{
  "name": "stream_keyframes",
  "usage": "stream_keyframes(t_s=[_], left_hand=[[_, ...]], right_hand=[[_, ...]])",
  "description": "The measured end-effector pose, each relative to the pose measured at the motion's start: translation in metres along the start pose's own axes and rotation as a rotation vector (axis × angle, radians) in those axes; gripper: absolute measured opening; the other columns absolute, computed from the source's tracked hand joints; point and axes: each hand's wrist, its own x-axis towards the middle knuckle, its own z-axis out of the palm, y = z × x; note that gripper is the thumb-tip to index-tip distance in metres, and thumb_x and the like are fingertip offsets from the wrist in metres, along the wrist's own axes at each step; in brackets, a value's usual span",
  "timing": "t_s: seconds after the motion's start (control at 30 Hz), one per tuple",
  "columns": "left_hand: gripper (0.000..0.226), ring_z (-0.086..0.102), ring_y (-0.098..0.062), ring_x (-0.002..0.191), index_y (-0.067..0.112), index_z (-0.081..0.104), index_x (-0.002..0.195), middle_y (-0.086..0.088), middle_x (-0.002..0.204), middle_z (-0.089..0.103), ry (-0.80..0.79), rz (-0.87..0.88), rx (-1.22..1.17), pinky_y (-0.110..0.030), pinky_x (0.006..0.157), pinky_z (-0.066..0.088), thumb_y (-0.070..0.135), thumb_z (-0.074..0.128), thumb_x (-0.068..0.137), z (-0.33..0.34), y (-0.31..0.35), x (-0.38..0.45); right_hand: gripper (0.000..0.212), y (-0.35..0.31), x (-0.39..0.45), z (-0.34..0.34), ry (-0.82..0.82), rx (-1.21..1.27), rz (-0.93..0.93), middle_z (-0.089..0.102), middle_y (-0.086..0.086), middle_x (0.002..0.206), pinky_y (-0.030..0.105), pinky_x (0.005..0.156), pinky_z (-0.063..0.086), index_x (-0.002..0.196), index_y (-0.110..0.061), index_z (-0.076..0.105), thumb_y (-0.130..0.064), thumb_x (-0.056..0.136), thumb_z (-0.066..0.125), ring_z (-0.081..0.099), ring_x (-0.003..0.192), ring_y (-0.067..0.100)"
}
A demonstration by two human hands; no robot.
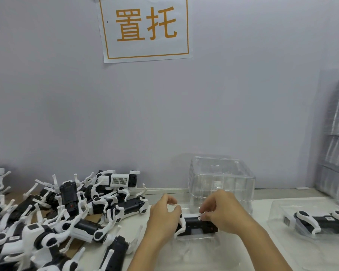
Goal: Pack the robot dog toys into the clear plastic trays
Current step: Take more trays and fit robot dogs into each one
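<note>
Toy in hand: robot dog toy [197,223], black body with white legs, lay on its side in the clear plastic tray [200,249] directly in front of the person, body partly hidden by both hands.
Left hand: left hand [163,216] curled round the toy's left end, fingers over the white legs there; gripping the toy.
Right hand: right hand [221,212] curled over the toy's right end, thumb and fingertips pinching near a small white label on the body; gripping the toy.
Seating: could not tell whether the toy was fully down in its recess; tray too transparent to read its moulding.
Supply: pile of unpacked toys [53,216] lay on the table at left, legs tangled and pointing every way.
Finished work: packed tray [309,222] at right held one dog, lying on its side.
Other stock: empty upturned tray [221,178] stood behind the hands, against the wall; stack of trays [337,137] leaned at far right; paper sign [145,28] on the wall.
Handling, toy (judged): rigid plastic, probably light; legs thin and jointed, likely to snag or bend. Best held by the black body at both ends, legs folded in first.
Handling, tray (judged): thin, flexible, slippery film; likely to buckle or slide if pressed off-centre, so press straight down over the body.
</note>
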Motion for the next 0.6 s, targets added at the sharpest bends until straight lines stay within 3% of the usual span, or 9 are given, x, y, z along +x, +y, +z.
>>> stream_keyframes(t_s=[0.3, 0.5, 0.6], left_hand=[[0.015, 0.049, 0.007, 0.097, 0.034, 0.054, 0.097, 0.013, 0.117, 0.056, -0.005, 0.012, 0.038, -0.023, 0.084, 0.034, 0.022, 0.059, 0.088, -0.0005, 0.0009, -0.0019], [0.011, 0.047, 0.011, 0.09, 0.032, 0.054, 0.094, 0.012, 0.115, 0.056, 0.007, 0.042, 0.066, -0.009, 0.069, 0.032, 0.022, 0.057, 0.09, 0.0002, -0.0008, -0.001], [0.009, 0.052, 0.003, 0.085, 0.028, 0.055, 0.082, 0.012, 0.103, 0.059, 0.021, 0.076, 0.124, -0.018, 0.074, 0.042, 0.024, 0.056, 0.09, -0.0004, 0.001, -0.0031]], right_hand=[[0.019, 0.0021, 0.0, 0.0044, 0.036, 0.055, -0.009, 0.066, -0.014, 0.08, 0.015, 0.066, 0.049, 0.072, -0.035, 0.07, -0.022, 0.08, 0.082, 0.063, 0.076, 0.004], [0.015, 0.0028, -0.0011, 0.0068, 0.047, 0.099, -0.014, 0.069, -0.012, 0.078, 0.024, 0.075, 0.058, 0.075, -0.034, 0.072, -0.022, 0.08, 0.08, 0.066, 0.076, 0.006], [0.015, 0.0026, -0.0013, 0.0106, 0.051, 0.096, -0.017, 0.069, -0.011, 0.078, 0.027, 0.079, 0.058, 0.079, -0.035, 0.071, -0.022, 0.083, 0.076, 0.066, 0.076, 0.007]])
